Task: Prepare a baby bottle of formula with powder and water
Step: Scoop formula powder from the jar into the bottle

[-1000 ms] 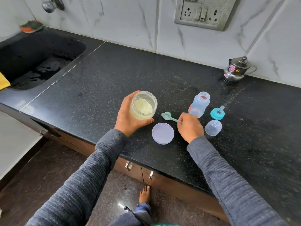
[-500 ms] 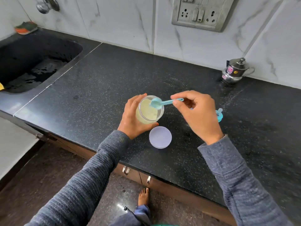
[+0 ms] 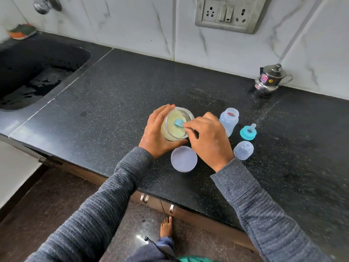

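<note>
A black speckled counter (image 3: 117,95) fills most of the view, its right side running out of the picture. At far left a dark sink (image 3: 37,72) is set into it, cut off by the edge, its wet bottom hard to read. Marble wall tiles (image 3: 132,25) rise behind, carrying a switch plate (image 3: 227,13) whose top is out of view.

Two grey sleeves (image 3: 264,208) reach in from below. The left hand (image 3: 156,133) wraps round a clear powder jar (image 3: 175,127), tipped toward the person; fingers and thumb hide much of its wall, and pale yellow powder shows inside. The right hand (image 3: 209,138) pinches the handle of a teal scoop (image 3: 179,123), whose bowl sits in the jar's mouth against the powder; the handle is almost wholly hidden under the fingers, and how full the bowl is cannot be told.

The open baby bottle (image 3: 228,121) stands just right of that hand, its lower left part covered by the knuckles. A steel pot (image 3: 268,81) with a lid stands well apart by the wall. The jar's flat lid (image 3: 184,158) lies near the counter's front edge, partly under the wrist. The clear bottle cap (image 3: 243,150) lies beside it, and the teal teat ring (image 3: 248,132) sits just behind the cap, its teat blurred
</note>
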Demonstrator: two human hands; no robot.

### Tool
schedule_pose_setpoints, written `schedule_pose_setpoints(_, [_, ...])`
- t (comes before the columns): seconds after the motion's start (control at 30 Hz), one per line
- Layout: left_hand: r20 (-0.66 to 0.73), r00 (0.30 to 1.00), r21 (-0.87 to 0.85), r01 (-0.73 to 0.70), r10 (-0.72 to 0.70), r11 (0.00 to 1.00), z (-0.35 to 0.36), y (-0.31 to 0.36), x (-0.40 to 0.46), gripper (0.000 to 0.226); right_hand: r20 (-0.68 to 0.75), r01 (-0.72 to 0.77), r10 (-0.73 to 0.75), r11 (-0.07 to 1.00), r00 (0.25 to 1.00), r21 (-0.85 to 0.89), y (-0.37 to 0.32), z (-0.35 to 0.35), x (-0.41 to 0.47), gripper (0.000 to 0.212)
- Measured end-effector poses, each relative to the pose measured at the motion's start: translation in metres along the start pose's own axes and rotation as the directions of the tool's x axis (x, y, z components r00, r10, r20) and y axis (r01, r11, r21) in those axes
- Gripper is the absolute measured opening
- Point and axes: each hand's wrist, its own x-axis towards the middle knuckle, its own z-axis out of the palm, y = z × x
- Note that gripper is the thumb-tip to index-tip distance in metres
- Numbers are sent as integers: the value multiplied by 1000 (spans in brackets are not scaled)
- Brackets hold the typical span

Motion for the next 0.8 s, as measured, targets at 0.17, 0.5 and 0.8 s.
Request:
schedule_pose_setpoints(0.17, [-13, 999, 11, -44, 44, 999, 1, 0, 1, 87, 39, -41, 39, 997, 998, 65, -3, 1, -4, 9])
schedule_pose_setpoints(0.5, [2, 999, 5, -44, 44, 999, 3, -2, 0, 89, 42, -193, 189, 963, 981, 189, -6, -8, -4, 14])
schedule_pose_setpoints(0.8, [14, 998, -45, -53, 54, 998, 6, -3, -2, 88, -52, -129, 136, 984, 989, 120, -11, 1, -7, 11])
